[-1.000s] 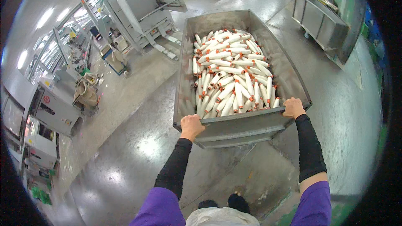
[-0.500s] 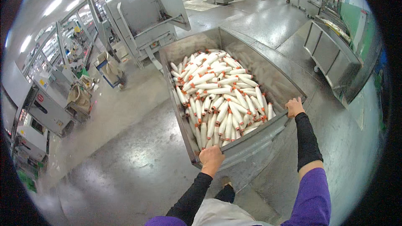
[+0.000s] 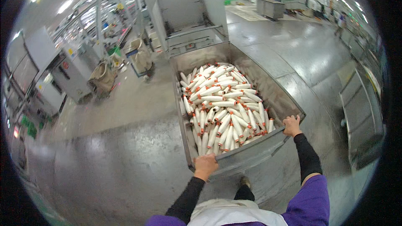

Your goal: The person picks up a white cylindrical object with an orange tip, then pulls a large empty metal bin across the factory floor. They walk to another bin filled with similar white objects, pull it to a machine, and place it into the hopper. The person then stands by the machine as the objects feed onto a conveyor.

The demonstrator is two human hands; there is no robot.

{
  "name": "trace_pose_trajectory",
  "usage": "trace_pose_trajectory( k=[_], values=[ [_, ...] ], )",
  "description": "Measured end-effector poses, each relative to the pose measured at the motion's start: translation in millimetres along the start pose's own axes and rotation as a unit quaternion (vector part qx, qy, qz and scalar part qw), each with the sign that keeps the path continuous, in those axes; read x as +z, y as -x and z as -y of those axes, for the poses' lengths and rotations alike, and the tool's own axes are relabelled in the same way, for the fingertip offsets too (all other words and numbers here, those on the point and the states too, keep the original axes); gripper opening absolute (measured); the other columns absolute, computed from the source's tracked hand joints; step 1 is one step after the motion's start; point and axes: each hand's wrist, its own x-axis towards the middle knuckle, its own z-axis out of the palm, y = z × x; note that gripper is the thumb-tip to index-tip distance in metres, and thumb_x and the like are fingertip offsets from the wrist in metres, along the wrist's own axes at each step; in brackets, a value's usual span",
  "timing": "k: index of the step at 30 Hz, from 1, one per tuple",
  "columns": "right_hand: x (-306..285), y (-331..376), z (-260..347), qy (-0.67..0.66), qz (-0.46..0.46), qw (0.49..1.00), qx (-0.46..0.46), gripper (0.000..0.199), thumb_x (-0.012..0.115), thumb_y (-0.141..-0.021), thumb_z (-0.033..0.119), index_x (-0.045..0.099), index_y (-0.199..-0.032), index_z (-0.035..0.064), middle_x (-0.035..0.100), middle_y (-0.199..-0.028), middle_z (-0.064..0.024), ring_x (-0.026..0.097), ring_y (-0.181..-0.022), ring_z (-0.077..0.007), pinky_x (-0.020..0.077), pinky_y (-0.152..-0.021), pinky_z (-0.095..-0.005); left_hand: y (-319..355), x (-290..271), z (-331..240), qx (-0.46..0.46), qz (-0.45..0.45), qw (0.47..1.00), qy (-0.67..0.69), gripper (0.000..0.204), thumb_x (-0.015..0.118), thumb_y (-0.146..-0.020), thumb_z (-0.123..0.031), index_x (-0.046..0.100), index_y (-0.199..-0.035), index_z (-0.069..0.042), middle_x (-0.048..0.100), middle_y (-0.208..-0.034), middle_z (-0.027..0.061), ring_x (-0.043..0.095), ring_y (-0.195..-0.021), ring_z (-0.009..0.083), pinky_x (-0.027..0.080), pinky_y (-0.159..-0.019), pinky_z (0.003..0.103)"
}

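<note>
Best to lean evenly through left hand (image 3: 205,165) and right hand (image 3: 292,125), both curled over the near rim (image 3: 251,143) of the big dull-metal bin (image 3: 255,152), centre of frame. Go easy on turns too: loaded with smooth white spindle-shaped bobbins (image 3: 212,98), orange-red ends, probably happy to roll. And watch for that boxy grey sheet-metal machine (image 3: 182,12), upper middle of frame.

In view are one left hand (image 3: 206,166), one right hand (image 3: 292,126), two black sleeves (image 3: 308,155), one shoe (image 3: 245,181), one loaded cart (image 3: 249,158) and dozens of white bobbins (image 3: 222,104), too overlapped to count exactly.
</note>
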Motion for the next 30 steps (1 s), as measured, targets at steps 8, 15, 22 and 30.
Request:
trace_pose_trajectory(
  k=[8,15,22,30],
  values=[
    [-106.7,129.2,16.2,-0.048,0.008,0.999,-0.004,0.067,0.087,-0.066,0.032,0.062,-0.124,0.0092,0.061,-0.127,-0.0156,0.049,-0.132,-0.0382,0.0160,-0.119,-0.0734,118.4,-91.6,-71.3,-0.003,-0.147,0.988,-0.055,0.045,0.083,-0.078,-0.036,0.075,-0.117,-0.015,0.072,-0.106,0.0126,0.061,-0.119,0.0334,0.041,-0.108,0.052],
    [-83.7,474.7,10.5,-0.236,-0.173,0.951,-0.099,0.087,0.086,-0.069,0.020,0.047,-0.146,0.0096,0.050,-0.147,-0.0176,0.040,-0.145,-0.0389,0.0279,-0.120,-0.0604,394.4,-105.3,-162.7,-0.120,-0.329,0.935,0.063,0.052,0.083,-0.083,-0.027,0.063,-0.127,-0.009,0.065,-0.126,0.0142,0.054,-0.126,0.0376,0.041,-0.109,0.049],
    [-37.8,1019.9,-190.0,-0.130,0.610,0.782,0.011,0.048,0.065,-0.092,0.038,0.070,-0.124,0.0028,0.069,-0.124,-0.0245,0.066,-0.115,-0.0428,0.0499,-0.096,-0.0532,949.7,-6.8,-282.3,-0.288,0.479,0.822,0.108,0.050,0.062,-0.095,-0.046,0.071,-0.124,-0.005,0.071,-0.124,0.0207,0.067,-0.114,0.0407,0.054,-0.094,0.049],
    [-182.2,1340.4,-307.0,-0.006,0.692,0.706,-0.152,0.041,0.060,-0.094,0.044,0.077,-0.110,0.0092,0.074,-0.110,-0.0211,0.069,-0.107,-0.0404,0.0519,-0.090,-0.0542,1295.1,-146.6,-444.5,-0.375,0.541,0.748,0.086,0.043,0.062,-0.095,-0.037,0.073,-0.119,-0.003,0.071,-0.122,0.0237,0.068,-0.112,0.0398,0.054,-0.094,0.048]
  ],
)
